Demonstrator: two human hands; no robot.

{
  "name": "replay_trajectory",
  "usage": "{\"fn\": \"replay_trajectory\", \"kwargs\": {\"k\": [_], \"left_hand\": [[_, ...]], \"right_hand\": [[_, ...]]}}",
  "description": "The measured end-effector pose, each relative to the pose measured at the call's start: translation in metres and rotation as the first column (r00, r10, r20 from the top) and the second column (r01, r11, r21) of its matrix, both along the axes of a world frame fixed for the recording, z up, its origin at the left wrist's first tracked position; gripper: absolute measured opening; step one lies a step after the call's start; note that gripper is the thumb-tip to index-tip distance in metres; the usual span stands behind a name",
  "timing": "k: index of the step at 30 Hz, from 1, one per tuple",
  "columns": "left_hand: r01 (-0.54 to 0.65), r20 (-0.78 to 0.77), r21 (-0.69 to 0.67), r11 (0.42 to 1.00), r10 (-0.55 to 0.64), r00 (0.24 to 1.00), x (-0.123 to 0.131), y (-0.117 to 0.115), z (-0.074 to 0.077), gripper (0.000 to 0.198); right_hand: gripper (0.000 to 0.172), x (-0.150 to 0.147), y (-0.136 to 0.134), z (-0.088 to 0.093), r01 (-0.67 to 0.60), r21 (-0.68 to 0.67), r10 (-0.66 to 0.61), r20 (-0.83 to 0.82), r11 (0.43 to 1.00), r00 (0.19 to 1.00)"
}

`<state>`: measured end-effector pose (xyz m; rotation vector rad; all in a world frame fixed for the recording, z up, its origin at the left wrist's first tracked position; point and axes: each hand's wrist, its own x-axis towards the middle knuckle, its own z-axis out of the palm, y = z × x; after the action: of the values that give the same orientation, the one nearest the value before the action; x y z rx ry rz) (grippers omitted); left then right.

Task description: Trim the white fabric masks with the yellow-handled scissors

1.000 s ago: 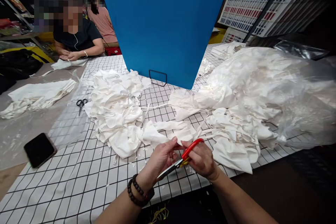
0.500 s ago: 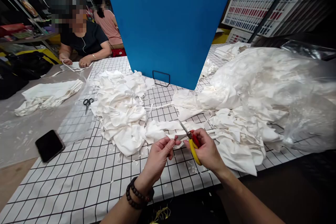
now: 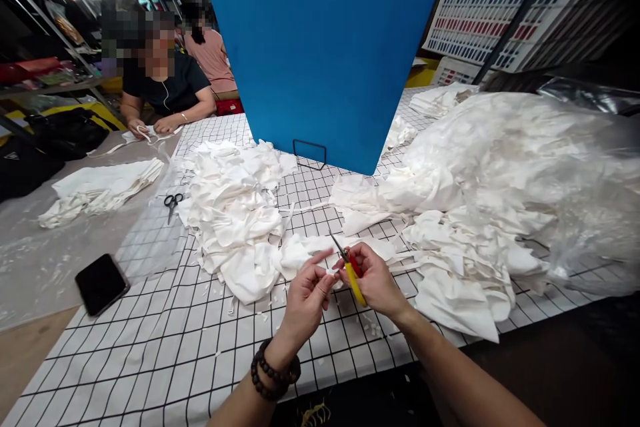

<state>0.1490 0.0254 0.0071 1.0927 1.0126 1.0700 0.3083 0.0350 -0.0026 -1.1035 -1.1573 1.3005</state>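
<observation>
My right hand [image 3: 377, 281] is closed around small snips [image 3: 349, 267] with a yellow and red handle, blades pointing up and left. My left hand [image 3: 306, 297] pinches the edge of a white cloth piece [image 3: 320, 250] just left of the blades; a bead bracelet sits on that wrist. Both hands hover over the black-and-white checked tablecloth [image 3: 165, 353] near its front edge. A heap of white cloth pieces [image 3: 235, 207] lies to the left of the hands, and a larger heap [image 3: 465, 247] lies to the right.
A blue board [image 3: 325, 47] stands upright at the table's middle. A clear plastic bag of white cloth [image 3: 530, 160] fills the right. A black phone [image 3: 101, 283] and black scissors [image 3: 173, 203] lie at left. Two people sit at the far left; one handles a white strip.
My right hand turned the snips from lying sideways with blades toward me to blades pointing up at the cloth. My view shifted slightly left, so the scene moved right.
</observation>
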Motion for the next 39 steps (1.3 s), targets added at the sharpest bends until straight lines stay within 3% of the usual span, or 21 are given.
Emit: {"fn": "replay_trajectory", "kwargs": {"k": [4,8,10,13,22,31,39], "left_hand": [[0.051,0.106,-0.043,0.998,-0.046,0.993,0.003,0.005,-0.009,0.025],[0.052,0.039,-0.016,0.999,-0.052,0.998,0.001,0.008,-0.013,0.021],[0.064,0.011,0.01,0.998,-0.064,0.998,-0.001,0.008,-0.014,0.02],[0.09,-0.007,0.042,0.995,-0.09,0.996,-0.001,0.006,-0.012,0.019],[0.154,-0.066,0.084,0.984,-0.149,0.987,-0.002,0.003,0.001,0.018],[0.179,-0.054,0.09,0.98,-0.175,0.983,-0.006,0.001,0.0,0.019],[0.186,-0.053,0.042,0.982,-0.183,0.982,-0.007,0.001,-0.002,0.022]], "right_hand": [[0.031,0.025,-0.01,0.017,0.036,0.006,-0.036,0.313,0.999,0.949],[0.033,0.047,-0.025,0.039,-0.087,-0.005,0.062,0.742,0.996,0.667],[0.034,0.049,-0.03,0.045,-0.122,-0.015,0.08,0.832,0.992,0.548],[0.033,0.044,-0.032,0.046,-0.121,-0.015,0.07,0.883,0.993,0.465],[0.032,0.036,-0.029,0.042,-0.152,0.046,0.027,0.894,0.987,0.448],[0.031,0.033,-0.032,0.041,-0.128,-0.018,0.071,0.902,0.992,0.427],[0.03,0.037,-0.032,0.04,-0.124,0.015,0.036,0.919,0.992,0.393]]}}
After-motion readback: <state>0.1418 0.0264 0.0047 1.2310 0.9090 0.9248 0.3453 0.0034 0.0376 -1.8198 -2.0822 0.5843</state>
